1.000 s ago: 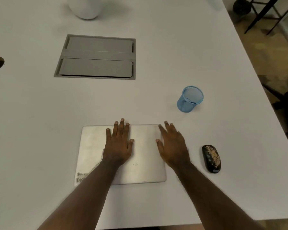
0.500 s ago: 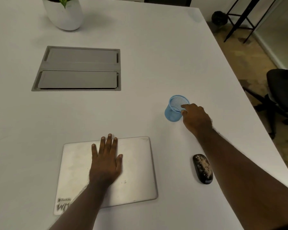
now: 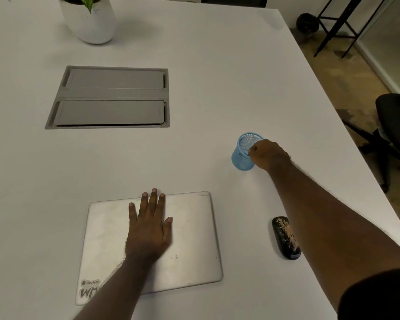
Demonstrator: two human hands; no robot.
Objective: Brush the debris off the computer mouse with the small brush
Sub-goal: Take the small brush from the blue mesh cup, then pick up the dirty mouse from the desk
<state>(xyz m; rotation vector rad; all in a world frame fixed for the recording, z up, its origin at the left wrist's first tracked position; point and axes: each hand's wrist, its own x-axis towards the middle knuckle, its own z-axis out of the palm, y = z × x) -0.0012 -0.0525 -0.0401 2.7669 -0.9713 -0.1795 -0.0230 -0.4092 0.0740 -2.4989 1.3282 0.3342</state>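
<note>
A black computer mouse (image 3: 286, 237) with tan debris sprinkled over its top lies on the white table (image 3: 194, 88), right of the laptop. My right hand (image 3: 269, 155) is at the rim of a blue mesh cup (image 3: 241, 155), with the fingers curled into its mouth; what they touch inside is hidden. No brush is visible. My left hand (image 3: 149, 227) lies flat, fingers spread, on the closed silver laptop (image 3: 194, 239). My right forearm passes just right of the mouse.
A grey cable hatch (image 3: 111, 98) is set into the table farther back. A white plant pot (image 3: 91, 21) stands at the far edge. The table's right edge runs close to the cup; a black office chair (image 3: 395, 125) stands on the floor beyond.
My right hand left the laptop, reached to the blue cup and now curls its fingers into the opening. The left hand stays flat on the laptop. The view shifted.
</note>
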